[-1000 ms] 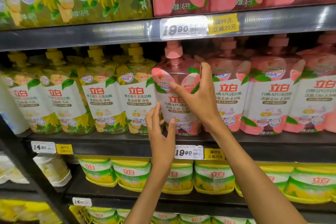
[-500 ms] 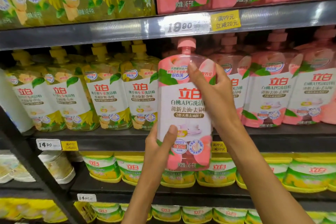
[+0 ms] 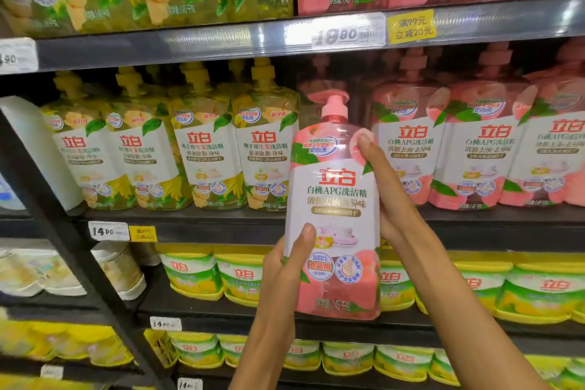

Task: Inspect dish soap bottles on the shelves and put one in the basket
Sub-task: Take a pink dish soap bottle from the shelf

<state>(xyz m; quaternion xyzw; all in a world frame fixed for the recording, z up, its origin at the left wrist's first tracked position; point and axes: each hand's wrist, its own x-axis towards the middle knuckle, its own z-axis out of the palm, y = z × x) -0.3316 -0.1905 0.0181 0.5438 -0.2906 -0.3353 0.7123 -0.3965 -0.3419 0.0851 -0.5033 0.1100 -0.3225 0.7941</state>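
The pink bottle (image 3: 334, 209) is held upright in the air in front of the shelves, clear of them, its label facing the camera. It has a pink pump top, peach pictures, and a white label with the red brand 立白 above "白桃APG洗洁精"; a blue oval near the top reads 安心洗, a round badge low down reads 食品用, and small print at the base shows a weight, partly blurred.

The left hand (image 3: 281, 269) grips the bottle's lower left edge, thumb pressed flat on the front of the label and the other fingers curled out of sight behind. The right hand (image 3: 387, 199) holds the upper right side, thumb lying along the front edge up to the shoulder, the other fingers wrapped behind.

Behind the bottle, the middle shelf (image 3: 221, 225) carries yellow bottles (image 3: 202, 149) on the left, marked 立白 and "佛手柑生姜洗洁精", and more pink bottles (image 3: 411, 149) of the same kind on the right. A price tag (image 3: 108, 230) under the yellow ones reads 14.90. The upper shelf rail bears a tag (image 3: 340, 35) reading 19.90 and a yellow sign (image 3: 411, 27) reading "满99元 立减20元". Below stand green-and-yellow 立白 tubs (image 3: 193, 275).
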